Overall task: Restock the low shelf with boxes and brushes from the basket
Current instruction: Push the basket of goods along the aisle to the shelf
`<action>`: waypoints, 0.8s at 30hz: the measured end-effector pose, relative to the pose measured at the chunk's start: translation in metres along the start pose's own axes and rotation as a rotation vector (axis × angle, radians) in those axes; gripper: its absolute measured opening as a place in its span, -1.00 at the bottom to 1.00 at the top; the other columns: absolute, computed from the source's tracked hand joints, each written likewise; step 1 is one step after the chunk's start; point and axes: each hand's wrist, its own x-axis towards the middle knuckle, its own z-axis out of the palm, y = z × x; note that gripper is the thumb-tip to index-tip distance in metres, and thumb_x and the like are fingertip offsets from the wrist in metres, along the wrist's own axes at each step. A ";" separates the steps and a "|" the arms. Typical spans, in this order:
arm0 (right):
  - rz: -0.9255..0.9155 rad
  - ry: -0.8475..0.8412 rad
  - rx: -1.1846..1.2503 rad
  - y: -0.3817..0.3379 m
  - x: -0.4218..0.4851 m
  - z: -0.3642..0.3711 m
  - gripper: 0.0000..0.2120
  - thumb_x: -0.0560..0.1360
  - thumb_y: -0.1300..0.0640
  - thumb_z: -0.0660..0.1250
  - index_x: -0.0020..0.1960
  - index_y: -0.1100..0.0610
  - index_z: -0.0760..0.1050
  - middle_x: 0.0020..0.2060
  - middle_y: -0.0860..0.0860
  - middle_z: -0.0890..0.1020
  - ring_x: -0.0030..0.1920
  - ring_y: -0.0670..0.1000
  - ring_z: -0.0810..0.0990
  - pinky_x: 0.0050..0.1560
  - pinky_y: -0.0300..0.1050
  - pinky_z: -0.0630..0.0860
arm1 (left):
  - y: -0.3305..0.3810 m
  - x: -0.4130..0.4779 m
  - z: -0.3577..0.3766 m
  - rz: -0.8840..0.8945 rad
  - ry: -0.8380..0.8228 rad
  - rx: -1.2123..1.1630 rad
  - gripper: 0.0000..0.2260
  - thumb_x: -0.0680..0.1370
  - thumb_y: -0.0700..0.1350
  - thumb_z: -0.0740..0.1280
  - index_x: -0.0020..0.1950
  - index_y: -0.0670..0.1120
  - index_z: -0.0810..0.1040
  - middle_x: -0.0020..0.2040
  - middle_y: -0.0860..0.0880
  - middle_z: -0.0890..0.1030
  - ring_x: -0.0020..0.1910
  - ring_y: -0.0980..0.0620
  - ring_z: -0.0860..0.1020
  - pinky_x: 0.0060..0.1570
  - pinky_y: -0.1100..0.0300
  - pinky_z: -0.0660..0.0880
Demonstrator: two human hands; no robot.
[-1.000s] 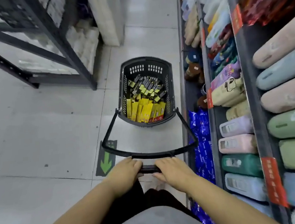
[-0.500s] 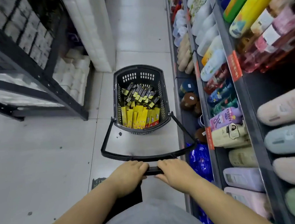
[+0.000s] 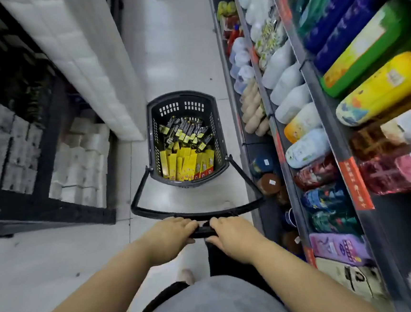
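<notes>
A black plastic basket point(image 3: 153, 125) stands on the aisle floor ahead of me. Yellow boxes point(image 3: 187, 163) fill its near half. Black-and-yellow brush packs point(image 3: 185, 131) lie piled in its far half. A long black handle point(image 3: 138, 194) runs from the basket back to me. My left hand point(image 3: 168, 236) and my right hand point(image 3: 233, 235) both grip the handle's crossbar, side by side. The low shelf point(image 3: 258, 146) runs along the floor on the right, just past the basket.
Tall shelving on the right holds bottles, pouches and rolled items point(image 3: 305, 147). Brown and blue round tins point(image 3: 267, 182) sit on the low shelf. A white tiled pillar point(image 3: 87, 66) and a dark rack of paper rolls point(image 3: 81, 166) stand on the left.
The basket and I have moved forward along the aisle. The green floor arrow has dropped out of view and the pillar on the left is now close. Both hands kept their grip.
</notes>
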 end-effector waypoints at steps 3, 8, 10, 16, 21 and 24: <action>-0.035 0.013 -0.005 0.028 0.052 -0.040 -0.63 0.61 -0.11 0.08 0.16 0.19 0.35 0.10 0.16 0.57 0.08 0.20 0.54 -0.08 0.02 0.37 | -0.041 0.039 -0.042 -0.041 0.015 0.019 -0.73 0.62 0.04 0.11 0.21 -0.09 0.37 0.16 -0.07 0.51 0.13 -0.08 0.47 0.03 0.12 0.31; -0.060 -0.010 -0.041 0.078 0.130 -0.122 -0.60 0.62 -0.12 0.05 0.20 0.20 0.32 0.10 0.16 0.57 0.07 0.21 0.54 -0.11 0.03 0.38 | -0.093 0.108 -0.116 -0.140 0.050 0.014 -0.75 0.62 0.00 0.14 0.20 -0.13 0.37 0.17 -0.10 0.51 0.16 -0.09 0.45 0.02 0.15 0.27; -0.056 -0.012 -0.051 0.094 0.156 -0.148 -0.60 0.62 -0.12 0.05 0.21 0.19 0.31 0.10 0.15 0.57 0.06 0.21 0.55 -0.11 0.03 0.40 | -0.112 0.132 -0.142 -0.151 0.051 0.012 -0.76 0.61 -0.01 0.15 0.19 -0.13 0.38 0.18 -0.10 0.51 0.17 -0.10 0.46 0.06 0.13 0.29; -0.059 -0.006 -0.034 0.129 0.221 -0.199 -0.63 0.61 -0.13 0.05 0.15 0.17 0.32 0.06 0.15 0.58 0.03 0.21 0.55 -0.18 -0.01 0.29 | -0.174 0.184 -0.191 -0.118 0.007 0.023 -0.74 0.61 0.02 0.14 0.19 -0.11 0.36 0.13 -0.09 0.52 0.13 -0.10 0.46 0.09 0.06 0.35; -0.044 -0.031 -0.027 0.162 0.289 -0.246 -0.64 0.61 -0.14 0.05 0.12 0.16 0.32 0.05 0.16 0.57 0.03 0.21 0.54 -0.19 0.00 0.27 | -0.237 0.237 -0.232 -0.046 0.044 0.050 -0.72 0.62 0.05 0.11 0.19 -0.11 0.37 0.12 -0.09 0.52 0.10 -0.11 0.46 0.07 0.09 0.32; 0.007 -0.033 0.000 0.178 0.339 -0.278 -0.65 0.60 -0.16 0.06 0.09 0.13 0.32 0.03 0.13 0.56 0.02 0.19 0.53 -0.20 -0.02 0.27 | -0.282 0.271 -0.264 -0.035 0.049 0.038 -0.72 0.61 0.05 0.12 0.19 -0.11 0.38 0.14 -0.09 0.52 0.12 -0.11 0.46 0.08 0.08 0.32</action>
